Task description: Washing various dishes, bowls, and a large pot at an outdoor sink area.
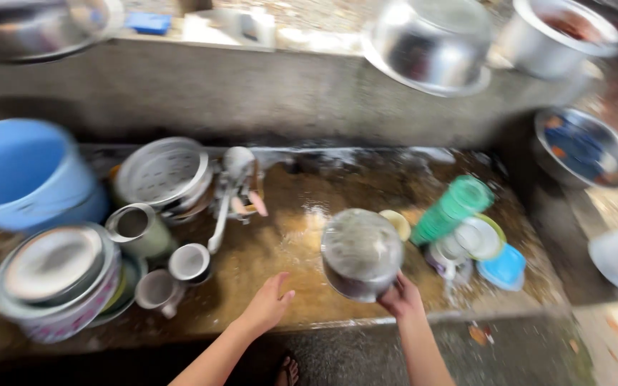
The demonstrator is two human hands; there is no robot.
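My right hand (400,297) grips the lower rim of a wet steel bowl (361,251), held tilted over the brown floor of a washing basin (291,236). My left hand (269,302) hovers with fingers apart above the basin's near edge, holding nothing, a little left of the bowl. Steel cups (189,261) lie nearest to it on the left. The picture is blurred by motion.
A blue bucket (19,171) stands far left beside stacked steel plates (55,268) and a strainer (162,171). Green stacked cups (453,207), a plate (477,237) and a blue lid (503,268) lie right. Steel pots (430,43) sit on the concrete ledge above.
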